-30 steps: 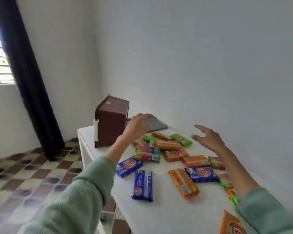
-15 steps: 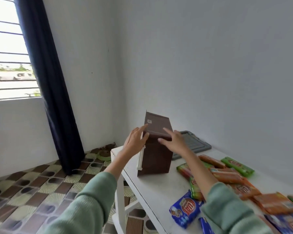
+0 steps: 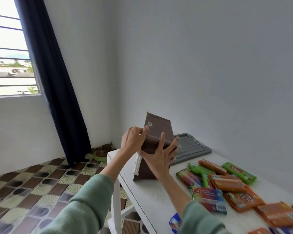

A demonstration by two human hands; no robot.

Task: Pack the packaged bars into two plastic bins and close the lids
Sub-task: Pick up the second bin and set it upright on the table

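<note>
- The task looks to be at its very start: none of the packaged bars [image 3: 227,184] appear to be in any bin; every one in view lies loose on the white bench [image 3: 152,196].
- The brown bin [image 3: 156,132] stands at the bench's far left corner, turned on its side or tilted, with a small label on the face that tilts upward and a white latch [image 3: 137,165] on its near left edge.
- The left hand [image 3: 134,141] has its grip pinched on the bin's upper left edge, thumb on the labelled face and fingers behind it.
- The right hand [image 3: 161,154] lies against the bin's near face with its grip spread wide and the fingers fanned flat; it presses rather than clasps.
- My reading is that the bin is being turned or opened so it can take bars; whether its lid is on or off I cannot tell.
- A grey lid [image 3: 191,147] with a gridded surface lies flat just behind the brown bin, at the bench's far edge by the wall.
- Only one bin is plainly in view; a second one does not show here.
- The bars, in orange, green and blue wrappers, are spread from the bench's middle toward its right and near edges, some overlapping.
- Left to do: set up both bins, fill them with all the bars, then close both lids.
</note>
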